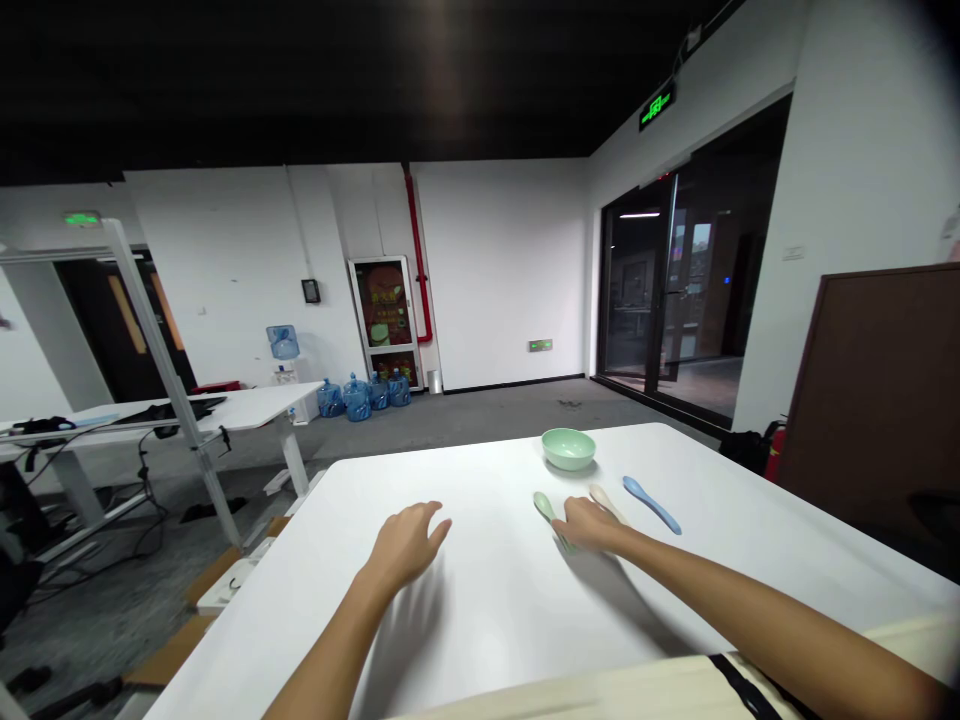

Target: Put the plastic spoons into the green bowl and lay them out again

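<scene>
My left hand [407, 546] rests or hovers over the white table [480, 610] with its fingers apart, holding nothing. My right hand [589, 525] lies across the handle of a pale green plastic spoon [544, 507], and its fingertips are close to a cream plastic spoon [601, 496]. A blue plastic spoon [651, 504] lies to the right of them, apart from my hand. Farther back stands a mint green bowl [568, 449], with nothing visible inside it. My hand hides part of the green spoon's handle.
A metal frame post [172, 375] rises beyond the table's left side, near a white desk [225, 410] with black items and cables. Cardboard [180, 640] lies on the floor. A red fire extinguisher [772, 450] and brown board [877, 400] stand at right.
</scene>
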A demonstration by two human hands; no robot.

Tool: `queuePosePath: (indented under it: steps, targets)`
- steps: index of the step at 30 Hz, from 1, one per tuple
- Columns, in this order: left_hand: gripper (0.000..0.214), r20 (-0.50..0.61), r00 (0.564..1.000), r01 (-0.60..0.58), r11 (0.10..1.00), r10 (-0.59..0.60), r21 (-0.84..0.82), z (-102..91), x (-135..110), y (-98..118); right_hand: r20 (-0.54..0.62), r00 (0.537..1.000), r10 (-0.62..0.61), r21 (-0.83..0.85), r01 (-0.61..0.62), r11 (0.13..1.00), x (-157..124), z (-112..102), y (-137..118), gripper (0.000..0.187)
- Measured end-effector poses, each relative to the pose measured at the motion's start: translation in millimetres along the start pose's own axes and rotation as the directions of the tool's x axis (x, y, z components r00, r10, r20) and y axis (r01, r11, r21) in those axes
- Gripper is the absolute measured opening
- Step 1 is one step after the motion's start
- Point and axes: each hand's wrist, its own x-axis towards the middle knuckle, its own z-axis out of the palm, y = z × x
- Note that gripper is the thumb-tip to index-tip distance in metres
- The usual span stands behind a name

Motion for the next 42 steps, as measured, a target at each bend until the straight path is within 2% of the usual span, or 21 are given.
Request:
queuePosePath:
  steps: [4,8,12,16,21,33,42]
  targets:
    - [0.051,0.002,1.000,0.004,1.000,-0.004,0.002,-0.1,-0.7,1.3,-0.073,0.995,-0.063,-0.034,0.061,0.998,-2.4,-19.2,6.7,0.047]
    - [0.051,-0.002,1.000,0.003,1.000,-0.003,-0.002,0.1,-0.7,2.2,-0.122,0.991,-0.060,-0.040,0.056,0.998,-10.9,-40.5,22.0,0.052]
    - [0.050,-0.015,1.000,-0.001,1.000,0.001,-0.003,0.2,0.1,1.6,-0.188,0.976,-0.109,-0.057,0.099,0.993,-20.7,-50.2,43.2,0.062]
    - [0.049,-0.022,1.000,0.007,1.000,-0.007,0.005,0.5,0.3,1.3,-0.280,0.954,-0.105,-0.063,0.091,0.994,-29.6,-51.4,63.1,0.070]
    - [0.050,-0.017,1.000,0.018,1.000,-0.017,0.009,2.1,1.0,1.8,-0.265,0.963,-0.049,-0.067,0.032,0.997,-37.0,-46.9,75.9,0.078]
    - [0.051,0.006,1.000,0.018,1.000,-0.018,-0.001,4.0,2.7,0.8,-0.232,0.972,-0.028,-0.054,0.016,0.998,-33.7,-38.5,90.5,0.075]
    - [0.052,-0.001,1.000,0.018,1.000,-0.018,-0.002,4.5,2.6,0.9,-0.224,0.973,-0.055,-0.044,0.046,0.998,-35.3,-37.4,87.4,0.067]
